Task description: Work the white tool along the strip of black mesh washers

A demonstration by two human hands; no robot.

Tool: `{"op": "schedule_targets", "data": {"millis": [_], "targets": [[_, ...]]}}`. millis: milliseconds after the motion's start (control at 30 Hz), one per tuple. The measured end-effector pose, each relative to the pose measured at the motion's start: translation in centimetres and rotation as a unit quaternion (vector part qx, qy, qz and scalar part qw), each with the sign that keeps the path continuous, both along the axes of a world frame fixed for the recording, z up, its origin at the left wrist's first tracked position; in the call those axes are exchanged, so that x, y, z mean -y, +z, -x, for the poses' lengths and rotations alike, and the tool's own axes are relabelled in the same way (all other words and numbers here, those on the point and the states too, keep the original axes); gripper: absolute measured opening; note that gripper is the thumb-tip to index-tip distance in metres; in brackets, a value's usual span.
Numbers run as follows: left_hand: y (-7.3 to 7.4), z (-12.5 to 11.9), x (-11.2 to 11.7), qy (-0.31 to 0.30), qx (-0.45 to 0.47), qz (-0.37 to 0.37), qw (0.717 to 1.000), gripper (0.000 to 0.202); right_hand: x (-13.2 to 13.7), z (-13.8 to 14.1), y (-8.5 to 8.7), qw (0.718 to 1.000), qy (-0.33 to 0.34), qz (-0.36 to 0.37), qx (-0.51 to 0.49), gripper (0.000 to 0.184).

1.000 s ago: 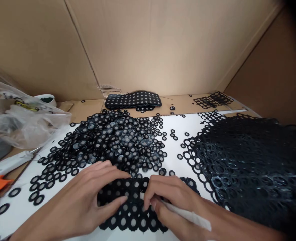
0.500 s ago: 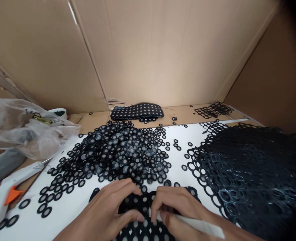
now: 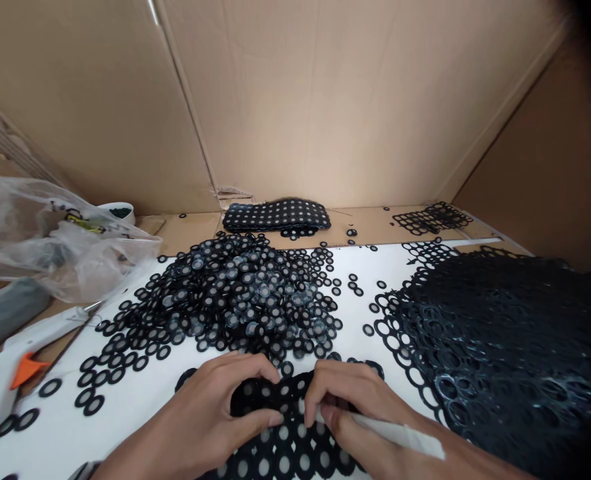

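A black sheet with rows of pale round dots (image 3: 284, 448) lies under both hands at the bottom middle. My left hand (image 3: 203, 417) grips its left side, thumb on top and index finger curled over the far edge. In my right hand (image 3: 363, 407) is a slim white-handled tool (image 3: 400, 437), pinched between thumb and fingers; its tip is hidden by the fingers against the sheet. Just beyond the hands spreads a big pile of small black-rimmed discs with pale centres (image 3: 235, 293), some strewn loose on the white board (image 3: 140, 407).
A heap of black ring mesh (image 3: 505, 353) fills the right side. Against the cardboard wall (image 3: 295, 100) sit a stack of dotted sheets (image 3: 278, 215) and a mesh offcut (image 3: 433, 219). To the left are a glue gun (image 3: 5, 380), a clear plastic bag (image 3: 85, 260) and a white cup (image 3: 118, 208).
The view has shifted slightly, and more of the dotted sheet shows below my hands. My left thumb sits a little higher on it; my right hand keeps the tool in nearly the same place.
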State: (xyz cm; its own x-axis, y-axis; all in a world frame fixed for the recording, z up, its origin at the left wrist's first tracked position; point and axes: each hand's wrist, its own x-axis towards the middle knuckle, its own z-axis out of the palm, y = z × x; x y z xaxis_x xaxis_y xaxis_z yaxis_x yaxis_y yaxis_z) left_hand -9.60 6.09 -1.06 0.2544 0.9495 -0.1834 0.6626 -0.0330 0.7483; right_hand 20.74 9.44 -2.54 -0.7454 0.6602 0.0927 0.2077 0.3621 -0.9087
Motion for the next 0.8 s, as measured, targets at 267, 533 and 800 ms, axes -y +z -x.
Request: {"op": "schedule_targets", "data": {"millis": [267,533,800], "targets": [[0.6,0.3,0.4,-0.016,0.002,0.019,1.000,0.023,0.9,0.6,0.3,0.998,0.023,-0.061,-0.005,0.030],[0.1,2.0,0.7,-0.055,-0.057,-0.053,0.995,0.044,0.0,0.9,0.2,0.996,-0.026,-0.023,-0.084,0.026],[1.0,-0.3,0.4,-0.047,-0.035,-0.071,0.996,0.025,-0.6,1.0,0.1,0.998,-0.003,-0.017,-0.057,0.025]]}}
